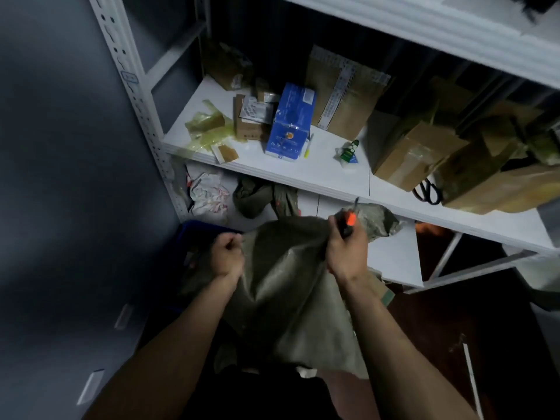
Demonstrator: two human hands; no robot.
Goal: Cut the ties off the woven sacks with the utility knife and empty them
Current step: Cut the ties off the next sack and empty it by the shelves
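Left hand (228,254) fisted on woven sack (281,286) edge, right hand (345,250) gripping sack plus utility knife (349,221), blade up, below shelf (303,174) front edge.

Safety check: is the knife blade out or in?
Out: a thin dark blade pokes up from the knife gripped in the right hand.

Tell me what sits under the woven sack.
The corner of a blue container shows below the woven sack, by the left hand. The sack covers the rest of it and whatever it holds.
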